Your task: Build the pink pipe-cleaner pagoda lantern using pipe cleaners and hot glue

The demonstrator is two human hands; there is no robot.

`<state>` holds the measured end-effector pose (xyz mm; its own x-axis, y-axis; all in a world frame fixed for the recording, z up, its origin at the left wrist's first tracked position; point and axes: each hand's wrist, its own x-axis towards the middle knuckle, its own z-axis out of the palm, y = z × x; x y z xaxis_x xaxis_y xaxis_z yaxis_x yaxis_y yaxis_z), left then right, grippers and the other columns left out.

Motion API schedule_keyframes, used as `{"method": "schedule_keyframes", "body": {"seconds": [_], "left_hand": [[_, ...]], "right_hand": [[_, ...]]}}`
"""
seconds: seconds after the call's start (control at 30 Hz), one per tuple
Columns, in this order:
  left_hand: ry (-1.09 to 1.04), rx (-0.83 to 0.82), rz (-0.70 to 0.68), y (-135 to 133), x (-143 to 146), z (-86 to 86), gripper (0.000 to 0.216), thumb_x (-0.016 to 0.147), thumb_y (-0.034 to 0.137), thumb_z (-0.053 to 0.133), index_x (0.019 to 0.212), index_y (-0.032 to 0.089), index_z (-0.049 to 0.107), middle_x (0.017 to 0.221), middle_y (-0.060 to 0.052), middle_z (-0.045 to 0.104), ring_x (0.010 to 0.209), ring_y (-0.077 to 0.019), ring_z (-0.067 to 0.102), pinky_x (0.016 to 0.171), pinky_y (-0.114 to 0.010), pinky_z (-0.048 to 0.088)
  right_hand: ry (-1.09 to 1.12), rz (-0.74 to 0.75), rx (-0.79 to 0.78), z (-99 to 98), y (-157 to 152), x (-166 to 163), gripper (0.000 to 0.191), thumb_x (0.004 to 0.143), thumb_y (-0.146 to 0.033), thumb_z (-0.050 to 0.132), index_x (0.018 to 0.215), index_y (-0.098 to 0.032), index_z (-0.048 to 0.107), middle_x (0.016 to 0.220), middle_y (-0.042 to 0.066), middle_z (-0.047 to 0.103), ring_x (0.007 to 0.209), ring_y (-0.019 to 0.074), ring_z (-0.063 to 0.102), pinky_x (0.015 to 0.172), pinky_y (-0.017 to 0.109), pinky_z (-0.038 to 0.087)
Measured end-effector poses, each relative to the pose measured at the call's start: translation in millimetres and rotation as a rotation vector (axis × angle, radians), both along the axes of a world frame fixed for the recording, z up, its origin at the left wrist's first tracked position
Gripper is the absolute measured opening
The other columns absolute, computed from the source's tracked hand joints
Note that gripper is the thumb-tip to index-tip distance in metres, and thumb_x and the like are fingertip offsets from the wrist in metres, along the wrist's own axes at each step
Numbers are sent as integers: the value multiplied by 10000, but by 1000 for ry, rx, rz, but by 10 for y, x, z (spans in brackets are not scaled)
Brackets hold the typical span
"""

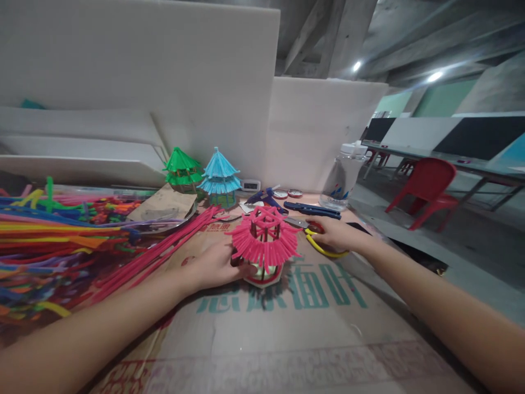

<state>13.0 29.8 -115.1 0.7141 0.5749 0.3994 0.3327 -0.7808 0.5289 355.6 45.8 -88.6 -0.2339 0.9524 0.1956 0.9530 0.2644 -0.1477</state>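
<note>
A small pink pavilion model, its roof layered from pipe cleaners and open at the top, stands upright on the cardboard. My left hand is closed on its lower left side, with the thumb against the base. To the right of the model, my right hand grips a pair of scissors by the yellow handles. Their blades point left, towards the model, and part of the handle is hidden under my fingers. Loose pink pipe cleaners lie to the left of my left hand.
Finished-looking green and blue pavilion models stand at the back. Nearby are a glue gun, a dark blue long tool and a clear bottle. Bundles of coloured pipe cleaners fill the left side.
</note>
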Motion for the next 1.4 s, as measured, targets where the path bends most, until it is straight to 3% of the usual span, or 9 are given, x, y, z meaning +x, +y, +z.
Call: {"method": "schedule_keyframes", "body": {"seconds": [0.17, 0.27, 0.37, 0.5, 0.6, 0.8, 1.0, 1.2, 1.4], "left_hand": [[-1, 49, -11, 2, 2, -18, 250, 879, 355, 638, 1050, 178, 689, 1199, -110, 711, 1104, -277, 655, 997, -364, 503], [-9, 58, -11, 0, 3, -14, 258, 900, 388, 618, 1035, 178, 684, 1166, -108, 716, 1099, -274, 654, 1002, -362, 501], [32, 38, -2, 5, -12, -16, 329, 920, 467, 589, 1040, 176, 686, 1147, -110, 723, 1112, -287, 655, 1001, -367, 503], [62, 13, 21, 16, -35, -32, 443, 923, 568, 555, 1075, 171, 679, 1166, -125, 721, 1131, -314, 652, 1024, -394, 491], [72, -6, 19, 15, -36, -30, 441, 925, 576, 546, 1077, 180, 667, 1150, -115, 725, 1103, -309, 665, 1002, -392, 502], [68, 18, 12, 19, -25, -32, 422, 933, 536, 567, 1090, 155, 661, 1197, -137, 709, 1157, -311, 652, 1009, -390, 501], [124, -29, 40, 50, -55, -82, 398, 926, 555, 567, 1013, 181, 673, 1008, -87, 756, 936, -280, 712, 846, -360, 555], [105, -4, 36, 34, -42, -42, 456, 927, 589, 537, 1067, 174, 664, 1121, -113, 737, 1053, -299, 686, 939, -386, 530], [103, 21, 48, 40, -42, -59, 437, 925, 566, 555, 1057, 166, 673, 1129, -117, 731, 1068, -302, 673, 971, -402, 516]], "right_hand": [[-26, 47, 45, 185, -83, -31, 282, 807, -295, 693, 1069, -211, 757, 1052, 111, 752, 894, 265, 700, 774, 351, 529], [50, 74, 210, 492, -245, -215, 285, 961, -327, 504, 1040, -193, 742, 1034, 111, 730, 886, 229, 665, 795, 347, 500], [262, 257, 435, 863, -487, -510, 240, 956, -351, 562, 934, -191, 740, 898, 79, 728, 780, 190, 640, 717, 313, 478], [257, 460, 344, 1174, -730, -840, 151, 919, -223, 614, 909, -197, 763, 818, 43, 707, 739, 163, 620, 658, 286, 450], [255, 457, 290, 1172, -758, -923, 169, 918, -170, 613, 958, -198, 776, 867, 34, 721, 781, 152, 638, 675, 271, 458], [315, 445, 316, 986, -697, -893, 159, 913, -140, 636, 958, -199, 777, 903, 20, 736, 798, 128, 654, 695, 240, 476], [336, 480, 385, 865, -733, -923, 181, 909, -127, 637, 1041, -176, 752, 878, 29, 733, 751, 125, 636, 651, 234, 453], [141, 543, 552, 796, -709, -963, 188, 918, -76, 575, 906, -161, 743, 840, 54, 699, 783, 166, 615, 675, 271, 441], [168, 545, 433, 825, -711, -953, 179, 891, -39, 551, 842, -175, 657, 815, 23, 655, 759, 148, 581, 679, 271, 437]]}}
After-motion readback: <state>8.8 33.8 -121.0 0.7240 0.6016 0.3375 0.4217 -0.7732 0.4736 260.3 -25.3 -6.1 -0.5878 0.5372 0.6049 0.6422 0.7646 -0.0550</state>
